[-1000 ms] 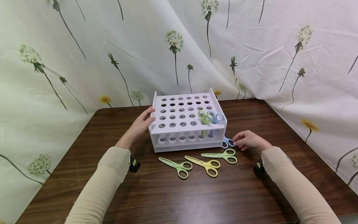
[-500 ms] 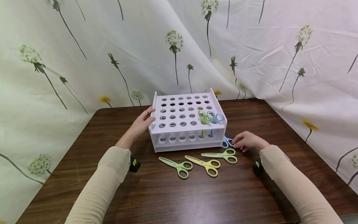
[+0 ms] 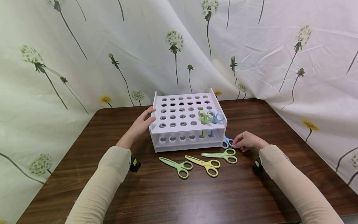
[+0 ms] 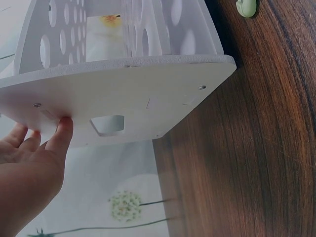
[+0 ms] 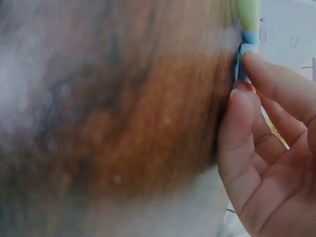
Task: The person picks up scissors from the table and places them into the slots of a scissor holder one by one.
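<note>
A white rack (image 3: pixel 179 130) with rows of round holes stands on the table. Green scissors (image 3: pixel 205 119) and blue scissors (image 3: pixel 214 119) stand in its front right holes, handles up. My left hand (image 3: pixel 139 123) rests its fingertips on the rack's left side; the left wrist view shows that side panel (image 4: pixel 163 101) with the fingers (image 4: pixel 60 136) against it. At the rack's front right corner lies another pair of blue scissors (image 3: pixel 228 140), blades hidden by the rack. My right hand (image 3: pixel 247 141) pinches its handle between thumb and index finger, seen close in the right wrist view.
In front of the rack lie green scissors (image 3: pixel 176 165), yellow scissors (image 3: pixel 206 164) and another green pair (image 3: pixel 222 155), handles toward the right. The dark wooden table (image 3: pixel 179 199) ends at a flower-printed cloth (image 3: pixel 126 46) behind and at the sides.
My right hand has shifted very slightly at the blue scissors' handle, its wrist moving a little left. My left hand, the rack and the other scissors have stayed in place.
</note>
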### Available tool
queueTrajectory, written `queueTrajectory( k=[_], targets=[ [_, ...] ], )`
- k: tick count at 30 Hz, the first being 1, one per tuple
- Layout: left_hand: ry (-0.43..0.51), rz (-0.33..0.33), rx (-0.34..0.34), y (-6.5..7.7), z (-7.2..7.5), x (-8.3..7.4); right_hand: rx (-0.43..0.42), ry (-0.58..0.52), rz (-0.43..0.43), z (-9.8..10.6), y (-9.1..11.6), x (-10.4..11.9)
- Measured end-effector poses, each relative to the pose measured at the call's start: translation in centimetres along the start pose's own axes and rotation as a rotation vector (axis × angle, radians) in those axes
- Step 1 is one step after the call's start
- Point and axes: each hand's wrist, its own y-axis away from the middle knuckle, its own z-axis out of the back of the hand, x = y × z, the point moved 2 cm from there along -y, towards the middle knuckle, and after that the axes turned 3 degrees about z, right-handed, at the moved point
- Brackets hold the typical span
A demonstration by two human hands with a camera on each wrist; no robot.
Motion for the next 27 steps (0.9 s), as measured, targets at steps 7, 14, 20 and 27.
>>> queueTrajectory(
  k=[7,14,20,27],
  targets=[
    [-0.001,-0.011,0.004,-0.03,-0.01,0.06,0.018,0.016,-0.001,-0.10,-0.14,0.04],
    [-0.002,-0.007,0.004,-0.05,-0.05,0.15,0.010,0.027,-0.002,-0.17,-0.03,0.02],
    [0.016,0.003,0.002,0.10,-0.08,0.14,-0.003,0.029,0.015,-0.07,0.31,0.16],
    [0.026,-0.011,0.005,0.01,-0.13,0.25,-0.012,-0.002,0.046,0.14,0.61,0.02]
  ],
)
